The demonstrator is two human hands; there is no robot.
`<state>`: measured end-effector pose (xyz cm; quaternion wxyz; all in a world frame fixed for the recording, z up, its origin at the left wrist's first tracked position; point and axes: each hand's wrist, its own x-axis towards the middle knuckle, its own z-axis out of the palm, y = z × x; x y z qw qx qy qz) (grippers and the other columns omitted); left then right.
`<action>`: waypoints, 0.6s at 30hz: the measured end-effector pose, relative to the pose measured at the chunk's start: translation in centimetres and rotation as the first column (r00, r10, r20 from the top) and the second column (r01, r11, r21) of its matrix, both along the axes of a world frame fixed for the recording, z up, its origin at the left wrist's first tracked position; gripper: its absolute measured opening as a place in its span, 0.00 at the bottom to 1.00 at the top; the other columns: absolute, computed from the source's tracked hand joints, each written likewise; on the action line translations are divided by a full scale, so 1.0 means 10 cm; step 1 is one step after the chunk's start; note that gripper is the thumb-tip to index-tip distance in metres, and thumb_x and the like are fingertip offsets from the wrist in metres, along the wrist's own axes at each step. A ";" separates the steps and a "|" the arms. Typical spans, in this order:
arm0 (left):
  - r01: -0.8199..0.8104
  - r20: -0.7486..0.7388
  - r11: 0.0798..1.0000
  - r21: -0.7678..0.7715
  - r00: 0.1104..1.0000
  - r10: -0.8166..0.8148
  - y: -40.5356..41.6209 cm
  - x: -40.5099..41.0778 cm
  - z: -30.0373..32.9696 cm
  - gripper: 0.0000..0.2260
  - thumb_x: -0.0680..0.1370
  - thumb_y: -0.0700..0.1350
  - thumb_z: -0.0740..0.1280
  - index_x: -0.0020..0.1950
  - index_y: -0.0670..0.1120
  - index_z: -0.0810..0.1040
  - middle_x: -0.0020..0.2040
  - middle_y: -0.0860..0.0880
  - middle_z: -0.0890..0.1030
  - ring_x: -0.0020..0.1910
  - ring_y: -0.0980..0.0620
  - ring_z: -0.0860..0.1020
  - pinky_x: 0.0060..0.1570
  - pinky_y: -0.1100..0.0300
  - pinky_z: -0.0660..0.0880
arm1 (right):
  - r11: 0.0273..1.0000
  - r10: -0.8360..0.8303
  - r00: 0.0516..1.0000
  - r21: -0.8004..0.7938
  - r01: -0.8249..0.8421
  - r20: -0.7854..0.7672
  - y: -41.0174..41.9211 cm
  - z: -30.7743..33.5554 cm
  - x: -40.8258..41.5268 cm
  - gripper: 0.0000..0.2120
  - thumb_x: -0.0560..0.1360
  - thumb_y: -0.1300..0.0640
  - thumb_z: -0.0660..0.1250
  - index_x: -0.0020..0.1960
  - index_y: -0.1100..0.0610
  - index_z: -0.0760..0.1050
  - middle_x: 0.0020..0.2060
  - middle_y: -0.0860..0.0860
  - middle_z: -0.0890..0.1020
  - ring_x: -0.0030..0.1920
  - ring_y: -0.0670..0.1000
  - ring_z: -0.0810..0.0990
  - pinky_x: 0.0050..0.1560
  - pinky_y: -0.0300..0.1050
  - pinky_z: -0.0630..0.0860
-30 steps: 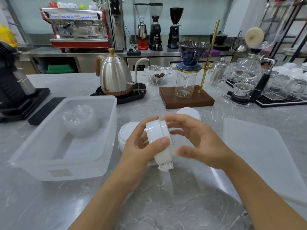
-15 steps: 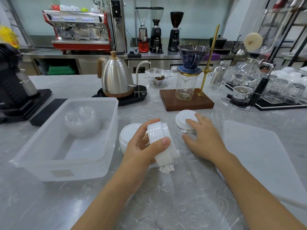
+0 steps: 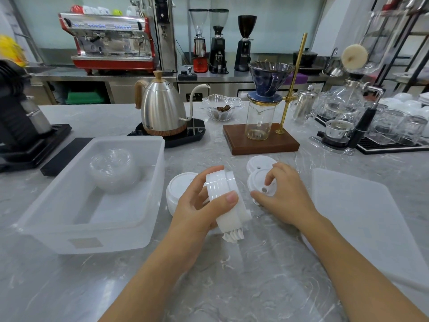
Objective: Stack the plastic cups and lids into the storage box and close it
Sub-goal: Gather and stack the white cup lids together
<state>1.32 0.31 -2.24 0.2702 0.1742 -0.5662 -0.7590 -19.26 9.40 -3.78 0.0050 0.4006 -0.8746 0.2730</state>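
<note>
Loose white lid point(image 3: 260, 184) — flat on the worktop point(image 3: 232, 287), pinched by the right hand point(image 3: 282, 194), just right of the lid stack point(image 3: 226, 201) gripped on its side in the left hand point(image 3: 197, 205) — storage box point(image 3: 92, 228) open to the left.

Small dark lettering is showing low on the steel gooseneck kettle point(image 3: 163, 108), just above its wooden band, but it is staying too tiny to read.
</note>
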 end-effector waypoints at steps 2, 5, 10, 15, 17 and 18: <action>0.002 -0.001 1.000 0.003 1.000 -0.002 0.00 0.00 -0.01 0.29 0.61 0.55 0.79 0.63 0.63 0.81 0.55 0.53 0.86 0.55 0.50 0.85 0.48 0.54 0.82 | 1.000 -0.020 1.000 0.007 0.020 -0.010 0.00 0.00 -0.01 0.24 0.67 0.41 0.76 0.53 0.51 0.69 0.56 0.48 0.73 0.61 0.53 0.73 0.55 0.46 0.70; 0.008 -0.004 1.000 0.007 1.000 -0.008 -0.01 0.00 -0.01 0.29 0.61 0.55 0.79 0.62 0.64 0.82 0.56 0.53 0.86 0.55 0.49 0.86 0.48 0.54 0.83 | 0.997 -0.043 0.999 0.068 0.045 -0.026 -0.01 -0.01 -0.01 0.34 0.67 0.38 0.74 0.67 0.51 0.68 0.63 0.50 0.74 0.64 0.54 0.72 0.62 0.51 0.70; 0.013 -0.015 1.000 0.018 1.000 -0.013 -0.01 0.01 -0.01 0.29 0.62 0.54 0.78 0.63 0.62 0.81 0.54 0.53 0.87 0.53 0.50 0.86 0.47 0.55 0.83 | 0.999 0.000 1.000 -0.047 0.001 0.015 0.01 0.03 0.01 0.35 0.68 0.43 0.77 0.70 0.52 0.69 0.66 0.51 0.75 0.67 0.54 0.70 0.64 0.49 0.68; 0.022 -0.064 0.998 0.053 0.998 -0.018 -0.01 0.01 0.02 0.31 0.64 0.54 0.76 0.68 0.56 0.79 0.54 0.52 0.87 0.51 0.50 0.86 0.44 0.54 0.83 | 0.837 0.287 0.940 -0.526 -0.154 0.182 0.15 0.28 0.12 0.30 0.63 0.43 0.78 0.63 0.45 0.75 0.58 0.43 0.80 0.58 0.46 0.79 0.52 0.38 0.77; 0.025 -0.083 0.997 0.078 0.996 -0.018 -0.01 0.01 0.05 0.33 0.64 0.55 0.75 0.70 0.53 0.77 0.56 0.49 0.85 0.51 0.47 0.84 0.43 0.54 0.82 | 0.724 0.503 0.836 -0.635 -0.271 0.217 0.20 0.38 0.18 0.31 0.64 0.46 0.78 0.65 0.45 0.75 0.60 0.45 0.81 0.61 0.49 0.80 0.55 0.43 0.79; 0.030 -0.092 0.996 0.089 0.996 -0.022 -0.01 0.01 0.06 0.34 0.65 0.55 0.75 0.71 0.51 0.76 0.56 0.47 0.85 0.51 0.46 0.83 0.41 0.55 0.82 | 0.677 0.591 0.776 -0.660 -0.327 0.221 0.22 0.41 0.21 0.32 0.64 0.50 0.79 0.66 0.46 0.74 0.61 0.46 0.81 0.62 0.51 0.80 0.58 0.44 0.78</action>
